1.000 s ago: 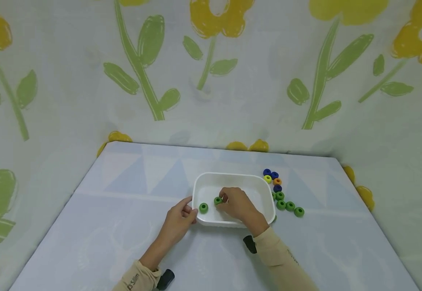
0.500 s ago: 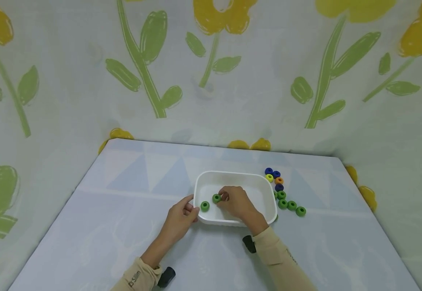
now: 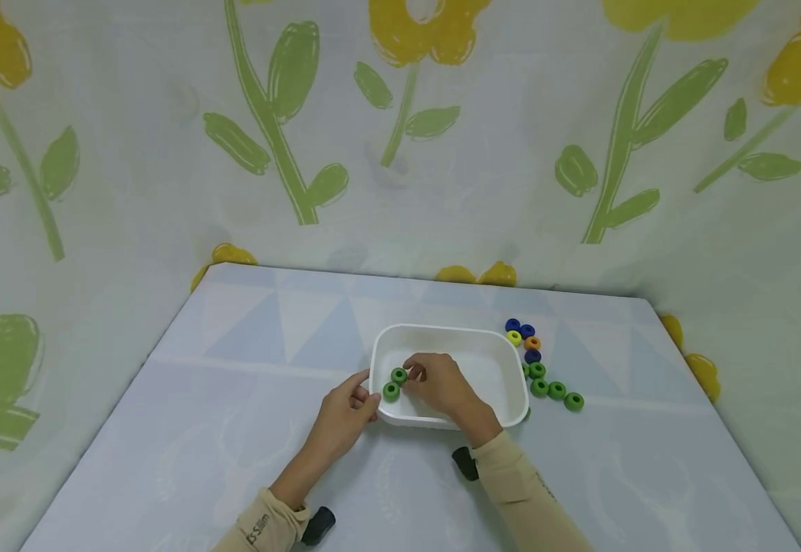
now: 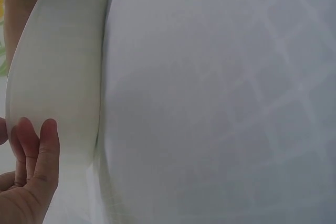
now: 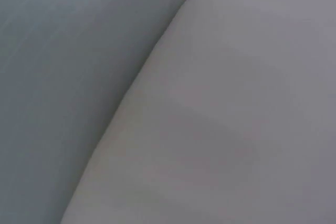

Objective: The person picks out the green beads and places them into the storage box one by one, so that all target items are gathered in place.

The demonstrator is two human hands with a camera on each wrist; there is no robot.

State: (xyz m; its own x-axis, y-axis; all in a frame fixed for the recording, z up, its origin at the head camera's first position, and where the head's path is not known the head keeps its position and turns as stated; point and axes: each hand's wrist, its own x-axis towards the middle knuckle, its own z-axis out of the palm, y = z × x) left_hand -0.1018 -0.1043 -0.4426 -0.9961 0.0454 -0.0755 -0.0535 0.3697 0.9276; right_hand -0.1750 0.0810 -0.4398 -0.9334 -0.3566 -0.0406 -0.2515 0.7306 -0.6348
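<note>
In the head view a white tray stands on the table. My left hand grips its left end, thumb at the rim and fingers on the outer wall; the left wrist view shows this hand against the tray wall. Inside the tray, my right hand pinches a green bead at its right side with thumb and forefinger. Just below that bead, close to it or touching, lies another green bead. The right wrist view has no fingers in it, only the pale tray wall.
Several green beads lie on the table right of the tray, some partly hidden by its wall. Behind them are blue beads, a yellow bead and an orange bead. A patterned cloth hangs behind the table.
My right hand has moved left inside the tray with the green bead, bringing it beside the other green bead. My left hand keeps its grip on the tray.
</note>
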